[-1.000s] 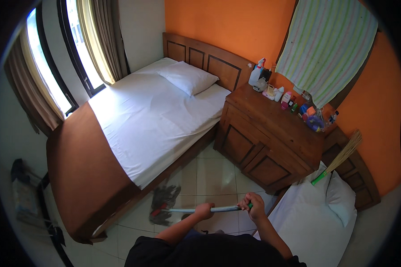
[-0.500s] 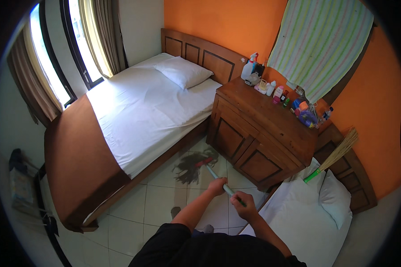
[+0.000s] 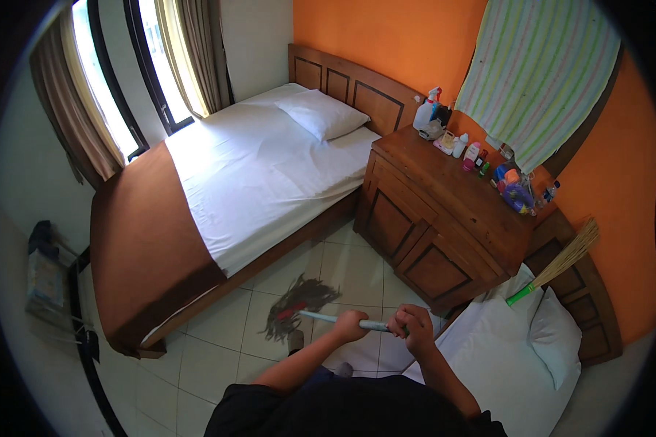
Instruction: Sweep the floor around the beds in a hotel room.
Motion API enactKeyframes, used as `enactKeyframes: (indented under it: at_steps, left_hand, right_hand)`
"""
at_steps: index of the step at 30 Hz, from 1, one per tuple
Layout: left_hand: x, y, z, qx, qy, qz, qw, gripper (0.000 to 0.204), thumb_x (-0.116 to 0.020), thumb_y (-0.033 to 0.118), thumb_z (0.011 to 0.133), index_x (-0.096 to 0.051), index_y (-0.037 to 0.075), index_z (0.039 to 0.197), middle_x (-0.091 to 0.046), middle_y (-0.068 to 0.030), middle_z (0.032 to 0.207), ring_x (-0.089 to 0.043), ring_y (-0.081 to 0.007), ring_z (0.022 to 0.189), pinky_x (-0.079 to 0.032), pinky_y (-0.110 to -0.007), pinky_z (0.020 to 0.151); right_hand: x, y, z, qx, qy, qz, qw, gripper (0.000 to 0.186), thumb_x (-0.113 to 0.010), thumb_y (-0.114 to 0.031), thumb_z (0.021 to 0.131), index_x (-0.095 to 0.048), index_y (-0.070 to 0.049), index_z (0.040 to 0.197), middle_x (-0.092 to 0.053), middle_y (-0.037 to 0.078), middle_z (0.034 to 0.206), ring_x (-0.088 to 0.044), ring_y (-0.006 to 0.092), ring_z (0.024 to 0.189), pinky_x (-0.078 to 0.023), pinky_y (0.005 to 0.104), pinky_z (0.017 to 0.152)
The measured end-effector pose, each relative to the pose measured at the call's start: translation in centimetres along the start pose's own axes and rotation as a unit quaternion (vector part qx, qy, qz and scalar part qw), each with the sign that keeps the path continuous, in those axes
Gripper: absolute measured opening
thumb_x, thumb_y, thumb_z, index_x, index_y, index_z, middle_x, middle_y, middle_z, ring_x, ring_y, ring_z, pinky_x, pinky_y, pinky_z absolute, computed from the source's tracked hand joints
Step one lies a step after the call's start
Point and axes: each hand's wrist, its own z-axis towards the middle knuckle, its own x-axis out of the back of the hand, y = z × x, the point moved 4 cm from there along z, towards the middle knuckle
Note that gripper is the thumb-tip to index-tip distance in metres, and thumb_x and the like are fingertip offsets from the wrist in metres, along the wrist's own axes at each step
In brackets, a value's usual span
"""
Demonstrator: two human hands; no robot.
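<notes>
Both hands grip the pale handle of a string mop (image 3: 303, 297), whose grey strands lie spread on the tiled floor between the two beds. My left hand (image 3: 350, 326) wraps round the handle partway along it. Closer to its upper end, my right hand (image 3: 411, 325) is closed round the same handle. The red mop clamp (image 3: 290, 312) rests low by the floor, just beyond one of my feet. The handle runs nearly sideways, from the mop head at left to my right hand.
A large bed (image 3: 270, 186) with a brown runner stands at left. The wooden cabinet (image 3: 444, 218) ahead carries bottles and a spray bottle (image 3: 426, 109). At right, a smaller bed (image 3: 488, 364) has a straw broom (image 3: 561, 258) lying on it. A rack (image 3: 47, 280) stands far left.
The mop head has swept toward me and slightly left, away from the cabinet. Its handle has swung from slanting to nearly sideways. Both hands keep their hold, and the view has shifted a little.
</notes>
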Motion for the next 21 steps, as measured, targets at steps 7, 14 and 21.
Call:
enactKeyframes:
  at_steps: [7,14,21]
  left_hand:
    - [-0.9,1.0,2.8,-0.057,-0.033,0.030,0.997,0.012,-0.060,0.019,0.060,-0.055,0.009,0.064,-0.055,-0.0142,0.063,-0.054,-0.0339,0.065,-0.043,-0.042,0.057]
    - [-4.4,-2.1,8.2,-0.157,-0.048,-0.078,0.983,0.016,-0.062,0.015,0.061,-0.047,0.007,0.060,-0.054,-0.0137,0.064,-0.053,-0.0342,0.066,-0.041,-0.041,0.055]
    - [-1.8,-3.7,7.7,-0.152,0.001,-0.063,0.986,0.019,-0.062,0.016,0.062,-0.045,0.007,0.061,-0.052,-0.0132,0.061,-0.051,-0.0348,0.063,-0.040,-0.041,0.055]
  right_hand:
    - [1.8,-0.6,0.2,0.006,0.090,0.006,0.996,0.028,-0.039,-0.015,0.080,-0.034,-0.007,0.054,-0.031,0.001,0.045,-0.034,0.0122,0.042,-0.039,0.0274,0.055]
    - [0.8,1.8,0.5,0.057,0.064,-0.279,0.956,0.021,-0.048,-0.014,0.078,-0.044,-0.001,0.062,-0.042,0.005,0.051,-0.041,0.0141,0.047,-0.033,0.0264,0.046]
    - [-1.4,3.3,1.9,0.052,0.036,-0.291,0.955,0.019,-0.050,-0.014,0.076,-0.045,-0.001,0.062,-0.042,0.006,0.050,-0.041,0.0135,0.046,-0.033,0.0262,0.046]
